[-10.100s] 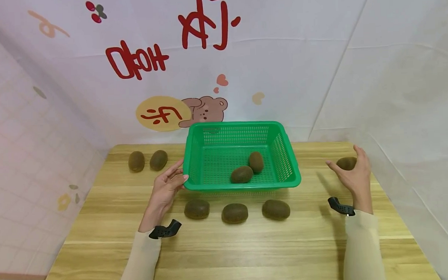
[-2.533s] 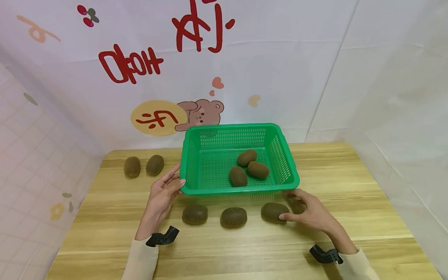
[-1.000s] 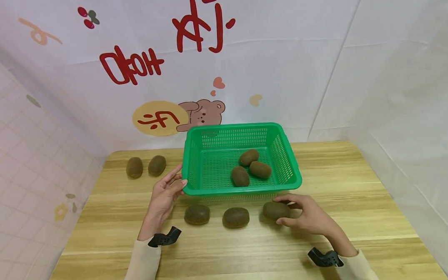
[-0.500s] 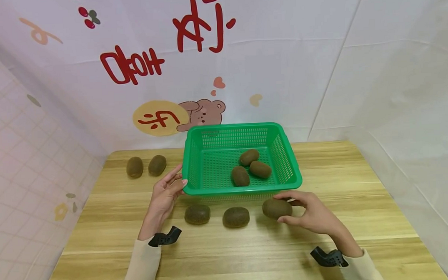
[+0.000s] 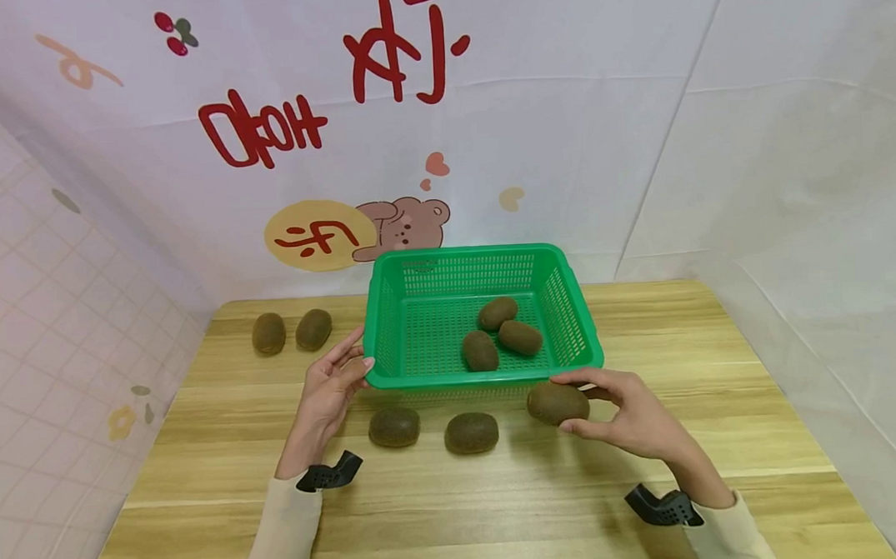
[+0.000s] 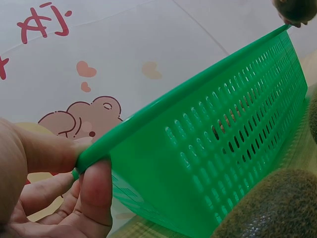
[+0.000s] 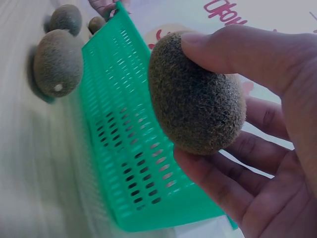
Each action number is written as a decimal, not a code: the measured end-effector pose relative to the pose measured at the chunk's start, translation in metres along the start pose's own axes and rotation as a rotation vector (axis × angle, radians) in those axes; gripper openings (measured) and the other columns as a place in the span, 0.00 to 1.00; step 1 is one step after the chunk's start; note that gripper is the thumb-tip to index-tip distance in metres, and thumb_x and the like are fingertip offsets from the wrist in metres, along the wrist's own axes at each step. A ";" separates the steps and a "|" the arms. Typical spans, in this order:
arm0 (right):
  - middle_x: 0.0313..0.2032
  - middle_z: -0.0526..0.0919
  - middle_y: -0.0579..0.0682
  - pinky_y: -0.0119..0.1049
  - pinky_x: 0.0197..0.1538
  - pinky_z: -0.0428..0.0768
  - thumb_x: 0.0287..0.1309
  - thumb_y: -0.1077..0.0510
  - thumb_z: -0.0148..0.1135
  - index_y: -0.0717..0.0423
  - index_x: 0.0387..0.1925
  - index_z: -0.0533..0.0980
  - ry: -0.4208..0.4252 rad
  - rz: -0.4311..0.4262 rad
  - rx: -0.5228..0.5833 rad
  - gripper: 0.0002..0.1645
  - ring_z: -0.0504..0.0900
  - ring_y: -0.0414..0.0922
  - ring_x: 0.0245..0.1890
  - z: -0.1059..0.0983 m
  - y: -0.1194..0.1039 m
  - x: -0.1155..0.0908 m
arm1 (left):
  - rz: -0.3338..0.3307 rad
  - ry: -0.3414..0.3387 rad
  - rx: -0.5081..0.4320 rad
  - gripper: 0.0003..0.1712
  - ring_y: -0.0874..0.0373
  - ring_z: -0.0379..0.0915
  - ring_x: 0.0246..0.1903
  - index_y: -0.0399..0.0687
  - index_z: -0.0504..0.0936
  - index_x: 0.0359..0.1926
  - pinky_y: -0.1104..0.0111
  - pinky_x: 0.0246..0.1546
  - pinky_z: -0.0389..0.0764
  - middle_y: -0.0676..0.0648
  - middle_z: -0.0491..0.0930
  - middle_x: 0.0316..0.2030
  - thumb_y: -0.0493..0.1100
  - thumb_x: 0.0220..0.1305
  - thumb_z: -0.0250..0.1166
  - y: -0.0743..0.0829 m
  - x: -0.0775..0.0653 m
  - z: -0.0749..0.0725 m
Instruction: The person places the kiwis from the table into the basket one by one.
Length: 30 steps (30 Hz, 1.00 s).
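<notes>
My right hand [image 5: 634, 409] grips a brown kiwi [image 5: 558, 403] between thumb and fingers, raised off the table just in front of the basket's near right corner. In the right wrist view the held kiwi [image 7: 195, 94] shows its fuzzy skin, thumb on one side and fingers on the other. A green plastic basket [image 5: 486, 378] stands at the back of the table, and my left hand [image 5: 333, 393] pinches its left rim. The left wrist view shows thumb and fingers around the rim [image 6: 148, 106]. Inside the basket lie three kiwis [image 5: 521, 338], grouped right of its middle.
Two kiwis [image 5: 394, 428] lie on the wooden table [image 5: 473, 512] in front of the basket. Another pair of kiwis [image 5: 313, 329] sits at the back left. White printed cloth [image 5: 546, 125] hangs behind the table and along both sides.
The right hand has taken hold of the front right kiwi and lifted it off the table toward the basket. Earlier, a third kiwi joined the two in the basket. The left hand stays on the rim.
</notes>
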State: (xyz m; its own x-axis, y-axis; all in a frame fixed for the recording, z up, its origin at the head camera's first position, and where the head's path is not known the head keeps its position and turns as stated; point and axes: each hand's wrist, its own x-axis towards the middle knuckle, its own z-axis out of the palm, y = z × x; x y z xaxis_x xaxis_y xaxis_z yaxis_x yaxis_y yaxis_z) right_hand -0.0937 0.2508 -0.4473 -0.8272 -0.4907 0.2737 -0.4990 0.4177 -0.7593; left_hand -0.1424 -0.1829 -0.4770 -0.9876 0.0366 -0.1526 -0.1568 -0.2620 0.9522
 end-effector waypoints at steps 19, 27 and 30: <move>0.57 0.85 0.50 0.25 0.59 0.81 0.52 0.64 0.79 0.49 0.60 0.81 0.146 0.022 0.021 0.32 0.80 0.31 0.59 -0.020 -0.014 0.036 | -0.005 -0.001 -0.009 0.37 0.68 0.78 0.31 0.45 0.65 0.77 0.78 0.31 0.81 0.54 0.77 0.46 0.28 0.70 0.62 0.001 0.000 0.002; 0.60 0.83 0.49 0.22 0.58 0.80 0.57 0.58 0.77 0.46 0.62 0.80 0.208 0.123 0.019 0.31 0.78 0.28 0.58 -0.027 -0.012 0.054 | -0.011 -0.003 -0.011 0.38 0.68 0.78 0.31 0.45 0.65 0.77 0.78 0.31 0.81 0.53 0.76 0.47 0.28 0.70 0.62 0.001 0.000 0.002; 0.60 0.83 0.48 0.22 0.57 0.80 0.58 0.58 0.77 0.47 0.62 0.80 0.226 0.133 0.027 0.30 0.79 0.29 0.56 -0.031 -0.011 0.061 | -0.010 -0.003 -0.011 0.37 0.68 0.78 0.31 0.45 0.65 0.77 0.77 0.31 0.82 0.53 0.76 0.47 0.28 0.70 0.62 0.002 0.000 0.002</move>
State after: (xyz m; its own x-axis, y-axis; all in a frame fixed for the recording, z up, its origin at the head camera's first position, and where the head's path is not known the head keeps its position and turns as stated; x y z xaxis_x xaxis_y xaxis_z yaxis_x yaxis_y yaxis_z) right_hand -0.1471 0.2396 -0.4043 -0.9233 -0.2484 0.2928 -0.3773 0.4448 -0.8123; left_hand -0.1428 -0.1818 -0.4750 -0.9860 0.0418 -0.1612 -0.1665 -0.2719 0.9478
